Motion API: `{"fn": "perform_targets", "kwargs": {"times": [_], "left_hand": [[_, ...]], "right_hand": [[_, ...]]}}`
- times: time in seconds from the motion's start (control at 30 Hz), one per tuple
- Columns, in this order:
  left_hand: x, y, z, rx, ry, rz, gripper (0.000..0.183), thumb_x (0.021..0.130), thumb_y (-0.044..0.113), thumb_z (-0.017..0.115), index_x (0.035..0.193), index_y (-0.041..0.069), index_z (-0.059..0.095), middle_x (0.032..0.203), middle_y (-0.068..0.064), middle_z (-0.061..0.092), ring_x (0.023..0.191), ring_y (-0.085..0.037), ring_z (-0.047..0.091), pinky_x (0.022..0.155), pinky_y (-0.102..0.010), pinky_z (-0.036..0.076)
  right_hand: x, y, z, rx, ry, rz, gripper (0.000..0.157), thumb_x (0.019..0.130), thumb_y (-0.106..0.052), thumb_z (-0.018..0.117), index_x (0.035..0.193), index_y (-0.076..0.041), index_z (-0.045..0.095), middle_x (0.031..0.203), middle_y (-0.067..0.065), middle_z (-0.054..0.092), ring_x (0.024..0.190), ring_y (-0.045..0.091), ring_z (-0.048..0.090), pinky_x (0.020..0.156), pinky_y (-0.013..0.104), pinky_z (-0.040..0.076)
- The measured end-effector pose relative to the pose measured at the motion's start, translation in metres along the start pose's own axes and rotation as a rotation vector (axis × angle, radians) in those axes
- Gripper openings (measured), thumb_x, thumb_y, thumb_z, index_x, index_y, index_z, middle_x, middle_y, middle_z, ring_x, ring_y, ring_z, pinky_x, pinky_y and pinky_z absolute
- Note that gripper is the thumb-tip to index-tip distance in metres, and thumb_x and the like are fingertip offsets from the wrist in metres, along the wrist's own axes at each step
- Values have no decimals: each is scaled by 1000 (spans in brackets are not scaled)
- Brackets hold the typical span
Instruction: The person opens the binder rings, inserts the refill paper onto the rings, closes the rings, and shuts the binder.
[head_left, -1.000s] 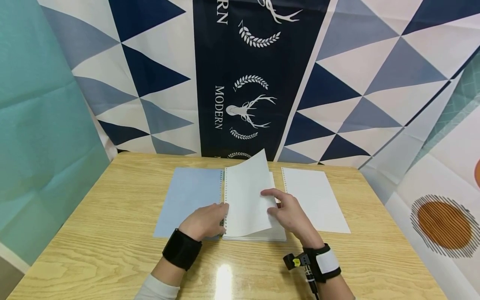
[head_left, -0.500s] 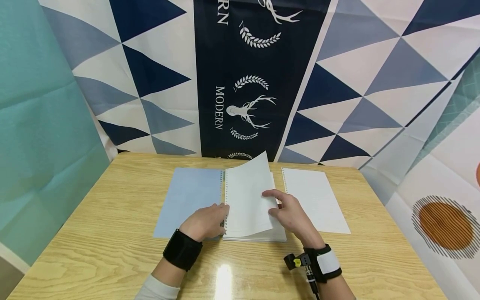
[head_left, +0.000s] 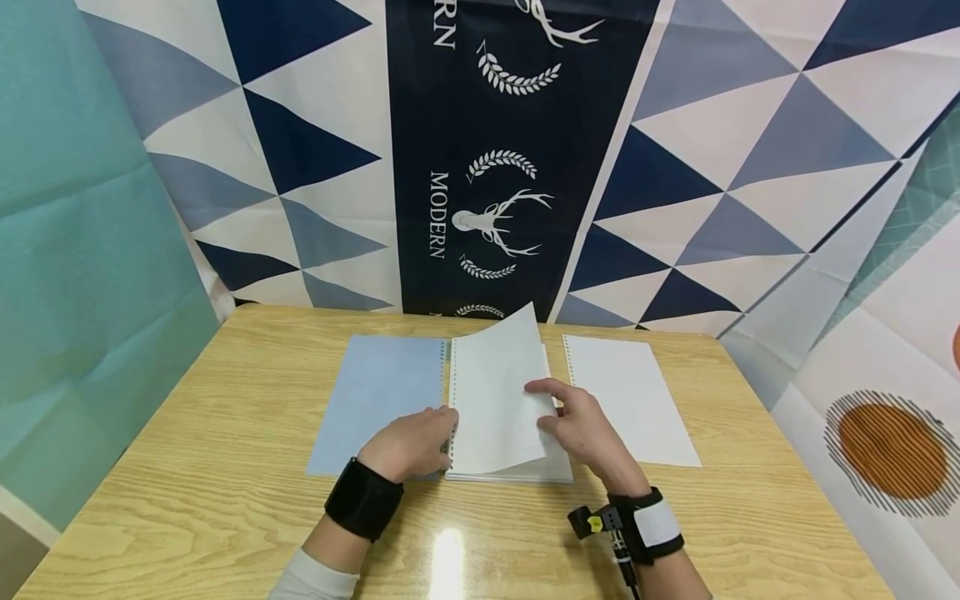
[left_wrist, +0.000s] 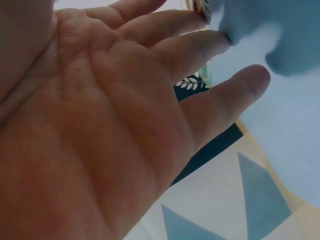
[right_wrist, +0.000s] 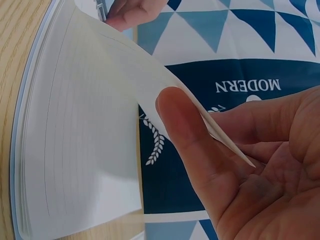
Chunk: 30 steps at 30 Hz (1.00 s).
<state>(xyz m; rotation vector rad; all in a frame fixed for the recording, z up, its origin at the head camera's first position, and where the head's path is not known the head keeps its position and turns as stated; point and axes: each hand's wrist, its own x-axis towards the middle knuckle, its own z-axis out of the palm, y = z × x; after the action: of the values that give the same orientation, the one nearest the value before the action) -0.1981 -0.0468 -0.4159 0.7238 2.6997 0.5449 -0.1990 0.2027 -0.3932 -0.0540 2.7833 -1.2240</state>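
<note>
We have a white notebook (head_left: 561,468) lying on the wooden worktop (head_left: 225,450), midway between its left and right edges and nearer its far edge than the bottom of the head view. Our right hand (head_left: 588,428) pinches the free side of its top page (head_left: 495,400), thumb on one face and fingers on the other. The page curves up off the stack, its far corner highest; from the right wrist we see faint ruled lines on the pages beneath and a blue layer (right_wrist: 14,165) under them.

Our left hand (head_left: 409,443) lies at the notebook's punched left edge, fingers loosely extended, tips touching that edge; we cannot tell how firmly they press.

A blue sheet (head_left: 378,392) lies flat just beside the notebook, toward the worktop's left edge and partly under our left hand; we cannot tell whether the two are joined. Toward the worktop's right edge, apart from the notebook, lies a punched white sheet (head_left: 630,400). We wear a black wristband (head_left: 365,500) on the left and a second band (head_left: 648,527) on the right, with a small camera (head_left: 596,522) attached. A patterned cloth (head_left: 487,167) hangs beyond the far edge.
</note>
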Motion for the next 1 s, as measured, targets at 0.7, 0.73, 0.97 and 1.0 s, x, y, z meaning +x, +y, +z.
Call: {"fn": "perform_targets", "kwargs": {"times": [0.7, 0.73, 0.97, 1.0], "left_hand": [[-2, 3, -2, -30, -25, -6, 23, 91, 10, 76, 93, 10, 53, 87, -2, 48, 78, -18, 47, 68, -34, 34], [-2, 3, -2, -28, -25, -6, 23, 91, 10, 76, 93, 10, 53, 87, -1, 49, 81, -19, 50, 68, -34, 34], [-2, 3, -3, -32, -31, -9, 24, 90, 10, 78, 94, 10, 54, 89, -1, 49, 81, -19, 49, 69, -34, 35], [-2, 3, -2, -30, -29, -9, 25, 90, 11, 78, 94, 10, 54, 88, -1, 49, 81, -19, 47, 69, -34, 35]], "right_hand": [[2, 7, 1, -14, -10, 14, 50, 89, 10, 61, 134, -11, 65, 155, 19, 48, 126, 32, 57, 96, 46, 52], [2, 7, 1, -13, -11, 17, 50, 89, 10, 61, 134, -10, 65, 155, 19, 48, 125, 31, 57, 96, 46, 52], [3, 9, -2, -22, -15, 22, 49, 90, 9, 60, 136, -8, 64, 155, 22, 48, 119, 31, 62, 91, 41, 54], [3, 9, -2, -23, -14, 19, 50, 90, 9, 60, 137, -7, 63, 155, 22, 47, 120, 32, 62, 91, 40, 54]]}}
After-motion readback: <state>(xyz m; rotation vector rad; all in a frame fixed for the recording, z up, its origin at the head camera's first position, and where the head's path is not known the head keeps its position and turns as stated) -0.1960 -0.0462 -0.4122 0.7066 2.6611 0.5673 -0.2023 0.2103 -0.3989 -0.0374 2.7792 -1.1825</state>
